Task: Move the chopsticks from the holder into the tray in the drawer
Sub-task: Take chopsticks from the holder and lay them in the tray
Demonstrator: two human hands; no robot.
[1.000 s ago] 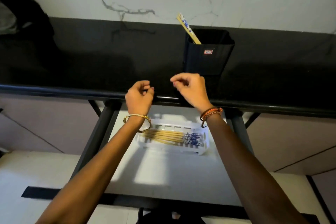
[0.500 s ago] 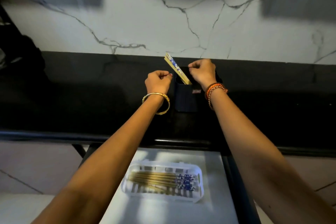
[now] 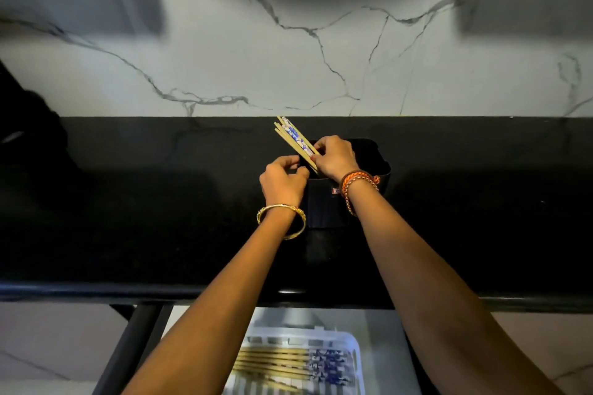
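1. We find the remaining chopsticks (image 3: 296,141) standing in the black holder (image 3: 369,167) on the dark countertop (image 3: 128,218), leaning toward 11 o'clock with their blue-and-white patterned ends sticking out above the rim.

2. Our right hand (image 3: 335,157) has its fingers pinched on the bundle just where it leaves the holder's mouth. Our left hand (image 3: 282,181) is curled at the holder's left edge at about 8 o'clock from the sticks; we cannot tell whether it grips the rim or merely rests there.

3. We judge the sticks light, thin and stiff, probably bamboo or wood with a smooth lacquered look. Loose in a bunch, they are likely to slide against one another and fan out.

4. We would therefore take them low on the patterned part, near the rim, squeezing all of them together, and draw them out along their own lean, not straight up.

5. The holder looks like a squarish, matte, rigid cup with a small red label; steadying it seems wise, since it may tip.

6. At 6 o'clock, in the open drawer (image 3: 385,346), the white slotted plastic tray (image 3: 354,343) already holds several sticks lying flat, patterned ends to the right.
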